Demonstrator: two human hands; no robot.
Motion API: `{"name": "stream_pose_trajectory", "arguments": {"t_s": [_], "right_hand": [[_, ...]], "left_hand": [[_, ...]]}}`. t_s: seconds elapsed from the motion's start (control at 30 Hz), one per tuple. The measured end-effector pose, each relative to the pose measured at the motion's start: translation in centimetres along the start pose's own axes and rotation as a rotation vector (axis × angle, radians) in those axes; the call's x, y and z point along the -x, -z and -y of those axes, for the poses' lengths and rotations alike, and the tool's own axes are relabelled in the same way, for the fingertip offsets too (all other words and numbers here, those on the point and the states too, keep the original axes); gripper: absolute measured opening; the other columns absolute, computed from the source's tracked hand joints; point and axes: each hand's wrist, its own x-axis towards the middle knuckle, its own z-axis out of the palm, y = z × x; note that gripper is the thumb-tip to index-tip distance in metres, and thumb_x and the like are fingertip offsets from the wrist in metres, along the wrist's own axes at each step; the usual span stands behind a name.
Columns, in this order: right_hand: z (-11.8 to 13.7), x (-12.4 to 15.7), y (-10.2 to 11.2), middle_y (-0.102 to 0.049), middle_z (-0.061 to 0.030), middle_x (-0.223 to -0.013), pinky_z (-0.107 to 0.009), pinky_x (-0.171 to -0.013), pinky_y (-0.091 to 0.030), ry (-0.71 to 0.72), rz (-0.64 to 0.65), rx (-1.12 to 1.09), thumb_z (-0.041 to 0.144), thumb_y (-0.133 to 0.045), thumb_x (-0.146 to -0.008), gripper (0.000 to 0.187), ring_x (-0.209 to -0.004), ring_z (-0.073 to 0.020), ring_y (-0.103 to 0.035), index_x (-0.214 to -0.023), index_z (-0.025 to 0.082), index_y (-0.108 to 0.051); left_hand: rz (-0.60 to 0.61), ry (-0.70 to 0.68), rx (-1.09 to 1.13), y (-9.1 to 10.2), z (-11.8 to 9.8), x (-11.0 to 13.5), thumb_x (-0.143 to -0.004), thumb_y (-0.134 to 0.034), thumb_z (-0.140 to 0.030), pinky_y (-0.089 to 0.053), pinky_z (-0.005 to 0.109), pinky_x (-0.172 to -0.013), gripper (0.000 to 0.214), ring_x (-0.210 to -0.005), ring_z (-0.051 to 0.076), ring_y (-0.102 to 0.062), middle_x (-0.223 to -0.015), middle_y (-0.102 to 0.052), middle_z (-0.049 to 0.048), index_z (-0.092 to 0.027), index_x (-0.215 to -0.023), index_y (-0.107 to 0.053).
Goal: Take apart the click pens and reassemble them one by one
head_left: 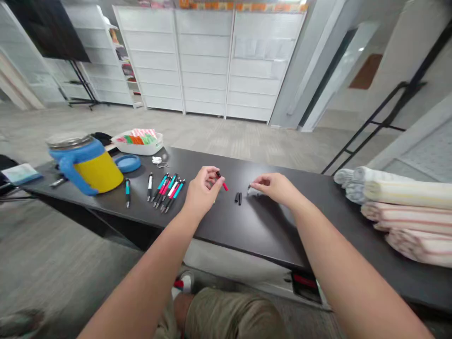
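Soft, even indoor light is filling the room, and the white cabinets (205, 61) are reflecting it brightly. A faint sheen is spreading over the dark worktop (226, 228), while a blurred shadow is falling below the right hand (266, 183). The wide lens is tilting the black screen (45, 28), and the rolled cloths (416, 192) are looking smeared.

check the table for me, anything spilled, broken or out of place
Nothing looks spilled or broken. Two small black parts lie loose on the table, apart from the grouped pens. The blue and yellow mug seems to lean, though camera distortion may cause that.
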Motion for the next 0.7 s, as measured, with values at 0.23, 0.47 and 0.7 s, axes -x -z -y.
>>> {"name": "stream_pose_trajectory", "arguments": {"t_s": [0.23,0.47,0.7], "right_hand": [[0.2,0.1,-0.7,-0.072,-0.0045,-0.073,-0.031,-0.062,-0.043,0.107,-0.067,-0.050,0.055,-0.065,-0.090,0.037,-0.066,-0.0178,-0.061,-0.087,0.021,-0.078],[1.5,0.7,-1.6,-0.078,-0.0062,-0.095,-0.032,-0.071,-0.051,0.241,0.012,-0.371,0.050,-0.076,-0.084,0.048,-0.073,-0.0169,-0.063,-0.122,0.021,-0.071],[2.2,1.2,-2.5,-0.073,-0.0031,-0.080,-0.030,-0.065,-0.050,0.237,0.081,-0.565,0.053,-0.076,-0.085,0.041,-0.067,-0.0150,-0.061,-0.109,0.020,-0.076]], "left_hand": [[0.014,0.054,0.253,-0.3,-0.6,0.0,-0.089,-0.075,-0.037,-0.056,0.030,-0.082,0.034,-0.092,0.017,-0.074,-0.103,-0.077,0.0072,-0.021,-0.113,-0.057],[0.105,0.196,0.617,-0.3,-0.8,-0.6,-0.081,-0.083,-0.035,-0.059,0.033,-0.082,0.043,-0.091,0.020,-0.077,-0.109,-0.078,0.0119,-0.020,-0.102,-0.048],[0.334,0.213,0.528,-1.0,-0.6,0.3,-0.081,-0.082,-0.032,-0.057,0.032,-0.089,0.037,-0.091,0.017,-0.075,-0.098,-0.077,0.0046,-0.020,-0.097,-0.051]]}}
